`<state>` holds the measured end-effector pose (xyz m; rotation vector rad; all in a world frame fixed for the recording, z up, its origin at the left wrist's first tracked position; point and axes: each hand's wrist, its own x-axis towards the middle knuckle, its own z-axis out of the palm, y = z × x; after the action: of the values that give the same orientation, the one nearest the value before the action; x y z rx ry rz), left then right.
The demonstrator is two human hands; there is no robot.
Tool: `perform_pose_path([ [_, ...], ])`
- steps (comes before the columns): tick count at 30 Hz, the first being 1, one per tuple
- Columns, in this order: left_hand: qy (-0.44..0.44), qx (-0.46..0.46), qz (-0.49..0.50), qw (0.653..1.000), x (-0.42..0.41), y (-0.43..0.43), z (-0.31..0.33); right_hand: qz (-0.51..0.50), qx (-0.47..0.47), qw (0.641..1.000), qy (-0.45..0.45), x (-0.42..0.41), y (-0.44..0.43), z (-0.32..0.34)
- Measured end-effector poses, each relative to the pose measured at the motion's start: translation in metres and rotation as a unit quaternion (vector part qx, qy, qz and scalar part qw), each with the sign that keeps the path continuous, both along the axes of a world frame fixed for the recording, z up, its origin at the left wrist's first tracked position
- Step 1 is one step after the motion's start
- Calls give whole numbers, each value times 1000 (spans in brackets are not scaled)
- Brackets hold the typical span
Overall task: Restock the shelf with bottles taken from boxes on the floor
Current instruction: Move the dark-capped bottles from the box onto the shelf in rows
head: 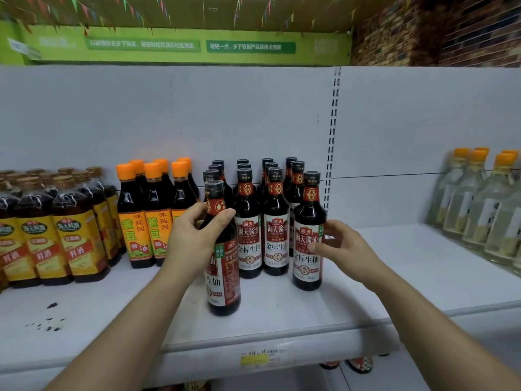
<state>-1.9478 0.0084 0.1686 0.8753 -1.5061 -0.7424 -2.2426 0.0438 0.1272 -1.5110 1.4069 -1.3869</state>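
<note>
Head view, looking down at a white shelf [282, 314] with both of the person's arms reaching in. Left hand [197, 235] grasps the left bottle [224, 280], a dark soy sauce bottle, fingers curled round its shoulder and thumb across the front. This bottle stands on the shelf nearest the edge, its label turned partly sideways, so the hold looks meant to twist it to face front or slide it back. Right hand [342, 246] holds the right bottle [308, 221] lightly at label height, thumb on the front and fingers round the far side, probably steadying or squaring it. Both stand just ahead of a block of matching bottles [249, 221] set in tidy rows with labels forward, so they seem to start a new front row. Left of the block are orange-capped bottles [152, 210] and yellow-labelled bottles [67, 230]; clear bottles [479, 201] stand well apart at right. No boxes are in view.
</note>
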Motion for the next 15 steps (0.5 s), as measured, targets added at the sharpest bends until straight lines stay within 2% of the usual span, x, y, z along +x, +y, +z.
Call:
perform_pose_path([
  [7,11,-10,-8,1000,-3,2,0,7,-4,1000,4,-6,-8,1],
  [15,11,-7,-7,1000,-2,1,-1,-32,-1,999,-36,-6,-22,-3],
])
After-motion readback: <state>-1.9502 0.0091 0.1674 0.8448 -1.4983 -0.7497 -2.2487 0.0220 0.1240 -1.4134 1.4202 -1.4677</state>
